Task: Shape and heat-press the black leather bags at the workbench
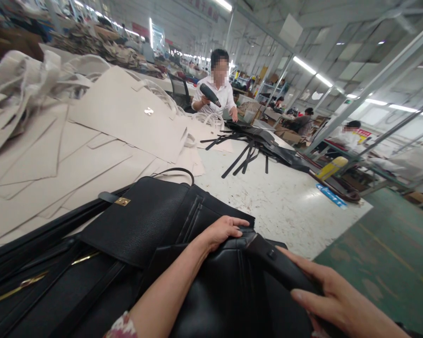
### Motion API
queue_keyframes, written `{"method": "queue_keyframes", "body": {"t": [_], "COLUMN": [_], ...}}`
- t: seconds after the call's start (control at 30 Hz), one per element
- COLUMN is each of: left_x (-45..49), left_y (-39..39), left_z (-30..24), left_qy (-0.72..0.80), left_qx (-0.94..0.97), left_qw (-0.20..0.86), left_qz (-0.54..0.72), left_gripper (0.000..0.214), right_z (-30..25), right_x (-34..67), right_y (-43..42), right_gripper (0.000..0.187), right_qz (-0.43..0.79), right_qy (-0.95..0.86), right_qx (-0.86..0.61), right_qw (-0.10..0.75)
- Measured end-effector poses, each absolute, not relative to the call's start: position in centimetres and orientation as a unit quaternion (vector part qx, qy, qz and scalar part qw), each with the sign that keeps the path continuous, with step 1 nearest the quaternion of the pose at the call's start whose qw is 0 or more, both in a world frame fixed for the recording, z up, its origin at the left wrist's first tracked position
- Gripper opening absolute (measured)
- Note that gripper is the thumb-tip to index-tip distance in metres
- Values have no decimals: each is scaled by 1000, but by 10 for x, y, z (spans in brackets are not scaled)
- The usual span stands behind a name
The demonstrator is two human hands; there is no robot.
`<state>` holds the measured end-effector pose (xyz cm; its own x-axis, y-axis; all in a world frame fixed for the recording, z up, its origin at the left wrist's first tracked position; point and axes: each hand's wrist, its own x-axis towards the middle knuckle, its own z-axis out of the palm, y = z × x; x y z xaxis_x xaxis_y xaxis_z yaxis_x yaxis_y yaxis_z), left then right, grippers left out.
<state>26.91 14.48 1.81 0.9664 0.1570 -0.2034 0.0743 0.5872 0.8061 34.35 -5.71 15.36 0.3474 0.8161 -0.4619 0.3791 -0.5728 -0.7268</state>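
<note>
A black leather handbag (pixel 232 291) lies at the near edge of the white worktable (pixel 285 202), right under me. My left hand (pixel 221 231) rests on its top edge with the fingers curled over the rim. My right hand (pixel 333 295) grips the bag's dark strap or side panel (pixel 278 265) from the right. Another black bag (pixel 144 220) with a gold clasp (pixel 122 201) lies flat just behind it to the left, with a thin black handle loop above it.
Stacks of beige cut panels (pixel 127 112) cover the table's left half. Loose black straps (pixel 246 150) lie in the middle. A person in a white shirt (pixel 216 94) sits at the far end holding a dark heat gun. Green floor (pixel 391 253) runs along the right.
</note>
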Motion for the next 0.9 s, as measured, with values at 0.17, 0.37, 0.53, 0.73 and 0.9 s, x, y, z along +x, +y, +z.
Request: {"method": "queue_keyframes", "body": {"t": [0.17, 0.37, 0.53, 0.73, 0.9], "left_x": [269, 270, 267, 265, 265], "left_y": [141, 142, 143, 143, 143], "left_z": [21, 21, 25, 25, 24], "left_qy": [101, 145, 100, 108, 103], "left_qx": [427, 460, 481, 469, 479], "left_qw": [898, 875, 871, 876, 871], "left_qz": [43, 32, 20, 26, 24], "left_gripper": [44, 31, 41, 41, 43], "right_z": [152, 155, 153, 132, 132], "right_x": [339, 356, 358, 349, 345], "right_y": [-33, -50, -59, -47, -49], "right_gripper": [59, 62, 66, 67, 67], "right_qz": [437, 407, 453, 452, 479], "right_qy": [-402, -280, -264, -273, -263], "right_qx": [-765, -781, -763, -745, -738], "right_qw": [250, 381, 377, 407, 396]}}
